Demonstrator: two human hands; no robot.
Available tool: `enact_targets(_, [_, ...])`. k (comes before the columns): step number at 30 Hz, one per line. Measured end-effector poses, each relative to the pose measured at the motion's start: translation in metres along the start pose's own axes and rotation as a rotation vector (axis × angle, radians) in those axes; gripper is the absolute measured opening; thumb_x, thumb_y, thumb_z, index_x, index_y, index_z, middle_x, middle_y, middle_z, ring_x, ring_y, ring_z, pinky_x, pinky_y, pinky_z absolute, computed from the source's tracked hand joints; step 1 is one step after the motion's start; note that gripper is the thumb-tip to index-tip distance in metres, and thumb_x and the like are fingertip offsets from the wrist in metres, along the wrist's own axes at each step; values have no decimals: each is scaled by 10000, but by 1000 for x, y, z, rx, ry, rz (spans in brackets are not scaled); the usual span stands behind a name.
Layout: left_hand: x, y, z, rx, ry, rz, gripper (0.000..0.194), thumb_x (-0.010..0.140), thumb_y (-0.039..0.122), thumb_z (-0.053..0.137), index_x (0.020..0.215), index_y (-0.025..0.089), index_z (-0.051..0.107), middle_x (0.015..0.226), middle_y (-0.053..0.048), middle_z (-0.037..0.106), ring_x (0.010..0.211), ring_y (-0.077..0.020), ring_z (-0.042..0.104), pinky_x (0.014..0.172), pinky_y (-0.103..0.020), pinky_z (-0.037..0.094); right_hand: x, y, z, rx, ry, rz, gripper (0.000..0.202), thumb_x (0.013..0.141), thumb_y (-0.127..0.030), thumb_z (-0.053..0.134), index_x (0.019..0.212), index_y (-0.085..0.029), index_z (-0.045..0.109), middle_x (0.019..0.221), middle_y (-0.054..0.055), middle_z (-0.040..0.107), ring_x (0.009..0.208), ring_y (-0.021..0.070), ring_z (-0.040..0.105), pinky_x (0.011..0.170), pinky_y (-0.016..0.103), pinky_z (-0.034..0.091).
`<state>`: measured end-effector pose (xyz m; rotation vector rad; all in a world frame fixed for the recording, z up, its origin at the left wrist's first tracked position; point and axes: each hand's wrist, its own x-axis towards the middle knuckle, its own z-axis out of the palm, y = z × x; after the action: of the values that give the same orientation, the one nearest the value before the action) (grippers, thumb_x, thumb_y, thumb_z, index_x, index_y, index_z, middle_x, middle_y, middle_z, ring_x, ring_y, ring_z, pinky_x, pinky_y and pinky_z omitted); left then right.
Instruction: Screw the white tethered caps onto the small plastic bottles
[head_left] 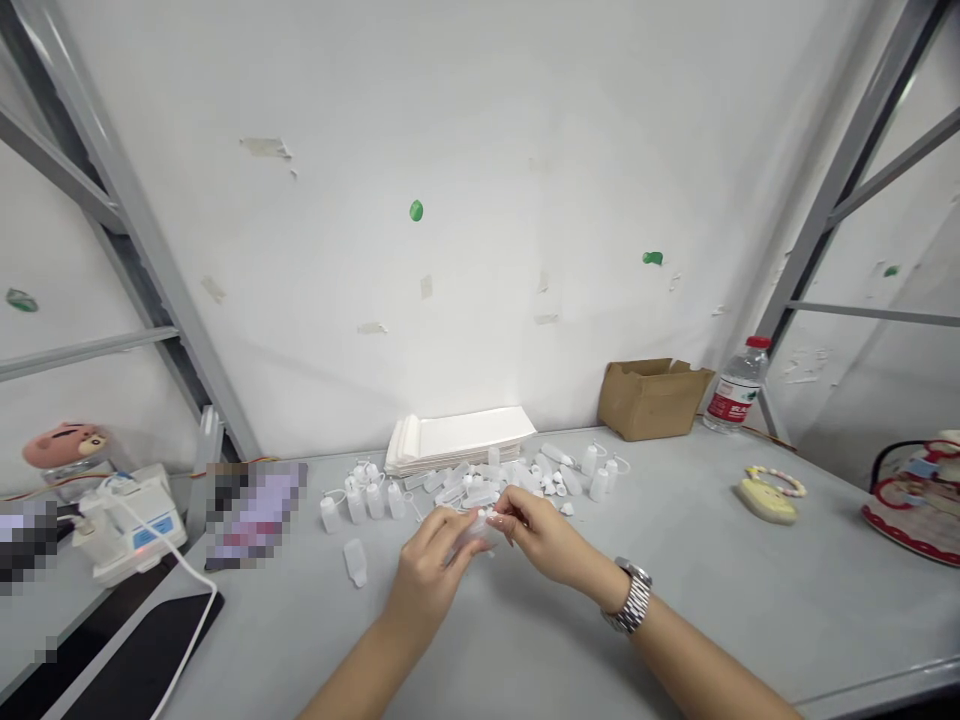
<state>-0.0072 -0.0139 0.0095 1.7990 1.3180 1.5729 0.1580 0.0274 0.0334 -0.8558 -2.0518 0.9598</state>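
In the head view, my left hand (435, 562) is closed around a small translucent bottle (466, 538) above the grey table. The fingertips of my right hand (536, 528) pinch at the bottle's white top, close beside my left fingers. Just beyond both hands lies a loose pile of translucent bottles and white caps (480, 484). Several capped bottles (374, 501) stand upright left of the pile, and a few more (599, 484) stand to its right. One flat translucent piece (355, 563) lies apart, left of my left hand.
White sheets (465, 437) are stacked by the wall. A cardboard box (652, 400), a water bottle (735, 388) and a yellow object with a beaded loop (768, 500) are at the right. A phone-like object (257, 513), power strip (139, 530) and cable lie left.
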Motion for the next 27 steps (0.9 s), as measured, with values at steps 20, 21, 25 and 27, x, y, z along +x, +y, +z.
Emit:
enact_targets(20, [1,13,4,-213,15,-260,225,722,251,603,936,210,658,836,-37,655,660,-168,635,677,-305,531,-3,2,-1,-107,80,-94,162,904,-318,341,833,-209,438,676,-17,460,598,126,413,561,258,341])
enact_targets(21, [-1,11,5,-146,37,-173,210,734,230,593,933,224,661,861,-36,647,680,-165,633,682,-296,532,-3,2,-1,-116,73,-93,182,907,-325,328,814,-210,435,675,-18,451,597,125,400,558,258,331])
enact_targets(25, [-4,4,4,165,90,246,279,791,130,519,1020,248,625,864,-36,636,771,-159,612,695,-266,535,0,1,2,21,63,-34,285,897,-390,327,697,-201,401,632,-32,401,577,111,359,551,250,305])
enact_targets(27, [-4,1,2,312,86,470,345,809,83,482,1110,226,569,875,-44,631,800,-152,607,709,-262,540,4,1,2,219,17,98,333,870,-438,368,640,-197,367,567,-53,353,507,90,309,496,233,274])
